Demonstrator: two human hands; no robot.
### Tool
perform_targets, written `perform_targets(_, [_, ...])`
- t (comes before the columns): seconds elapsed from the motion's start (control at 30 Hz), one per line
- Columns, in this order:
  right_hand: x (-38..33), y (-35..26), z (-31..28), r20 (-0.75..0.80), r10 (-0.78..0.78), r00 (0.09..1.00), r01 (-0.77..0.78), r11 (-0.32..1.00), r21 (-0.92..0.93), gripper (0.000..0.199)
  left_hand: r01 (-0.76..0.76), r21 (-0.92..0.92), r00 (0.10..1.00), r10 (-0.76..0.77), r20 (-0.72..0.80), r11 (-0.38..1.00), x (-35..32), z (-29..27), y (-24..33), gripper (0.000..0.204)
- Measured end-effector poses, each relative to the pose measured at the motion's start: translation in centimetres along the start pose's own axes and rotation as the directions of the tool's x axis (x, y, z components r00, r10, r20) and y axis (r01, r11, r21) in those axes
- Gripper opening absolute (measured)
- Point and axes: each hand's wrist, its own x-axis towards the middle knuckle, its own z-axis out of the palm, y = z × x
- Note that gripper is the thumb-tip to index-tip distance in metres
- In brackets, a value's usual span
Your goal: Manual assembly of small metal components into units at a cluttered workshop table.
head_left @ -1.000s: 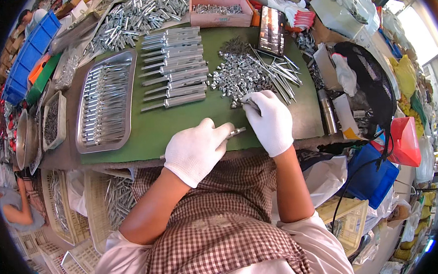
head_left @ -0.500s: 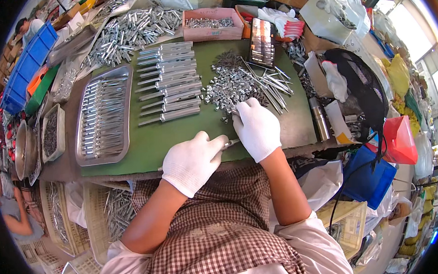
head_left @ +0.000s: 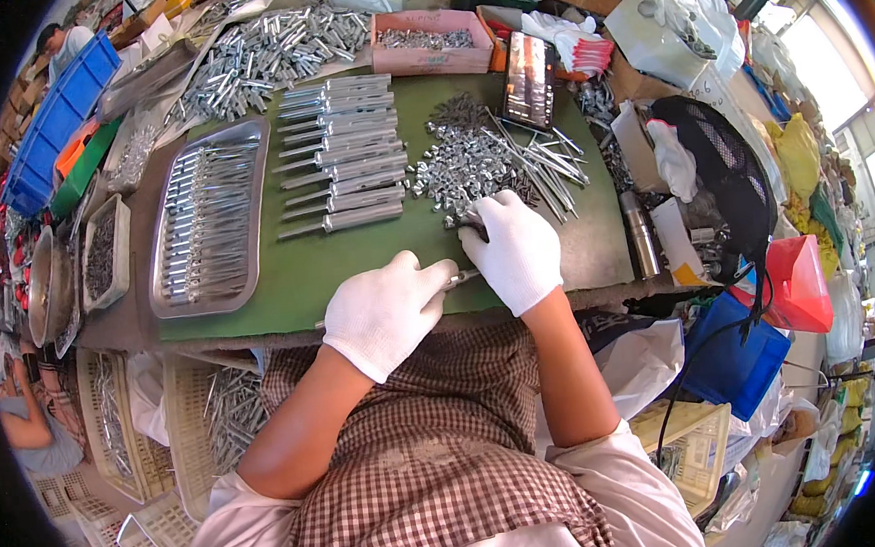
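Note:
My left hand (head_left: 385,315), in a white knit glove, is closed around a slim metal rod with a sleeve (head_left: 464,275); its end pokes out between the two hands near the table's front edge. My right hand (head_left: 514,254), gloved alike, has its fingers bent together at the near edge of a pile of small silvery metal fittings (head_left: 459,167). What those fingertips pinch is hidden. Left of the pile, several metal sleeve-and-rod pieces (head_left: 362,183) lie in a stacked row. Long thin rods (head_left: 544,179) are fanned out to its right.
A metal tray (head_left: 255,267) of assembled rods lies at the left. Behind are a heap of metal sleeves (head_left: 279,58), a pink box (head_left: 424,59) of small parts and a propped-up phone (head_left: 528,79). A steel cylinder (head_left: 640,236) and black mesh item (head_left: 716,156) sit at the right.
My right fingertips have shifted slightly at the edge of the pile and curled in more. The left hand stays nearly in place, keeping the rod. The whole view has shifted a little.

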Motion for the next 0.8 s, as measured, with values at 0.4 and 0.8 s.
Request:
perform_targets(0.4, [-3.8,-0.5,-2.3,0.089,-0.071,0.993,0.036,0.936,0.350,0.013,-0.002,-0.031,1.000,0.002,-0.004,1.000,-0.1,0.0,-0.1,0.021])
perform_targets(0.8, [-1.7,2.7,-1.2,-0.157,0.269,0.950,-0.218,0.934,0.283,0.019,-0.020,-0.012,1.000,0.019,-0.018,1.000,-0.2,-0.2,0.1,0.015])
